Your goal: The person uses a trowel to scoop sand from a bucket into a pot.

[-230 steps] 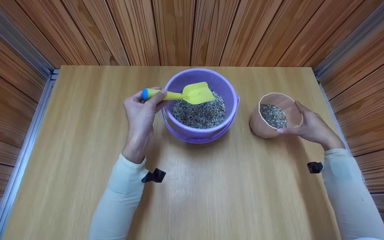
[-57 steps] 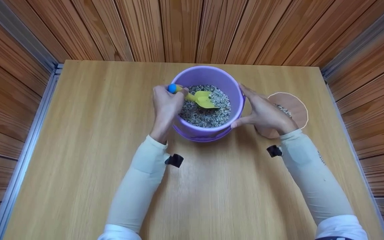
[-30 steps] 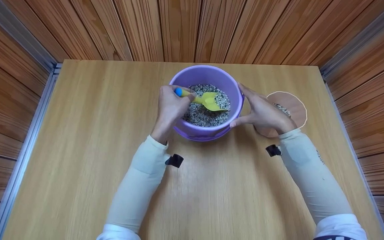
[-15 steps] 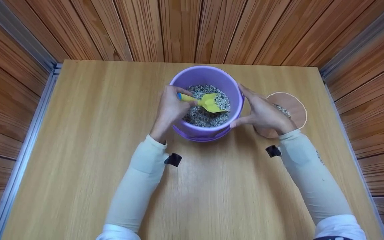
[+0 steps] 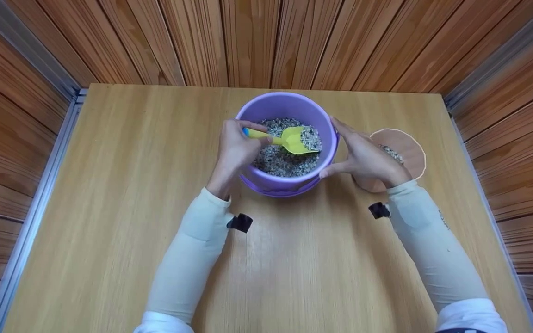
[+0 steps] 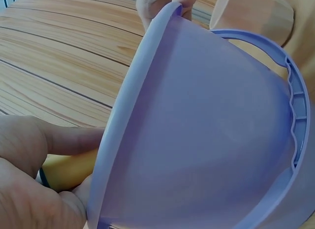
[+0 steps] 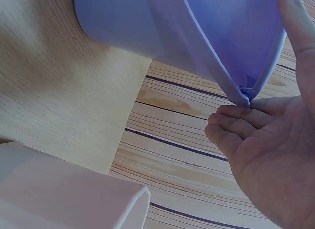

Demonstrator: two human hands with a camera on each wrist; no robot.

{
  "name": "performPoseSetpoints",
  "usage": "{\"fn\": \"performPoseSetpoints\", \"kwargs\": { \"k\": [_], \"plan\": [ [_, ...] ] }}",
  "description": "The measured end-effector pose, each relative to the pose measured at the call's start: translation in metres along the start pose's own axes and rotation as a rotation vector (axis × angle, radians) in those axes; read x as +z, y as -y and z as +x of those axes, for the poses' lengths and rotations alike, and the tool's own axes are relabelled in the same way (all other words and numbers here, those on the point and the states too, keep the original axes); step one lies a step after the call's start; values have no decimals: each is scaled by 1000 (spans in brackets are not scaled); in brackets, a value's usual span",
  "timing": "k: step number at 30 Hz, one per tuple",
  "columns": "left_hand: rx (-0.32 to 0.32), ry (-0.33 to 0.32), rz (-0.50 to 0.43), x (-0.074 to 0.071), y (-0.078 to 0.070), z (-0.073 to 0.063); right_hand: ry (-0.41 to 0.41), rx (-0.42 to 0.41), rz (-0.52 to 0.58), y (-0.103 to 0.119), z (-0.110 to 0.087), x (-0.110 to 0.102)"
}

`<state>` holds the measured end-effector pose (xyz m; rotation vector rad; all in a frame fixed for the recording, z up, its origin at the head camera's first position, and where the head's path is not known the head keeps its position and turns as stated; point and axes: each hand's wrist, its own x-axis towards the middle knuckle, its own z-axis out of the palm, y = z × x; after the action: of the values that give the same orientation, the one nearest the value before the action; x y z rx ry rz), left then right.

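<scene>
A purple bucket (image 5: 275,181) holding grey gravel (image 5: 278,163) stands on the table. Over its left rim reaches my left hand (image 5: 238,147), gripping the yellow handle of a toy shovel (image 5: 293,141). The shovel's blade lies inside the bucket with gravel on it. In the left wrist view, the bucket wall hides the blade, and part of the yellow handle shows between thumb and fingers. My right hand (image 5: 366,158) braces the bucket's right side, thumb at the front of the rim and fingers stretched toward the back. In the right wrist view, the fingertips (image 7: 227,111) are beside the handle hinge.
Just right of the bucket, a peach-coloured pot (image 5: 410,152) with some gravel inside is partly covered by my right hand and wrist. The bucket's purple handle (image 6: 298,111) hangs down at the front. Wood-plank walls (image 5: 294,41) enclose the table (image 5: 123,185).
Since the earliest frame, my right hand has left the pot for the bucket, and the shovel has gone down into the gravel. Lately the blade has shifted slightly right and carries more gravel.
</scene>
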<state>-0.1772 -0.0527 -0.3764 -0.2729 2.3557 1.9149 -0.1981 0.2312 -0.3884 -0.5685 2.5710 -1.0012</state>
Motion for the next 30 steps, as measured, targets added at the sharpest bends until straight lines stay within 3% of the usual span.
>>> {"fn": "performPoseSetpoints", "kwargs": {
  "k": [16,23,30],
  "plan": [
    [-101,4,-245,-18,1,-8,7,21,-4,1,-1,0],
    [-39,-2,-319,-28,2,-13,1,30,-23,0,-1,0],
    [21,-13,-331,-39,1,-19,8,48,-18,-1,-1,0]
  ]
}}
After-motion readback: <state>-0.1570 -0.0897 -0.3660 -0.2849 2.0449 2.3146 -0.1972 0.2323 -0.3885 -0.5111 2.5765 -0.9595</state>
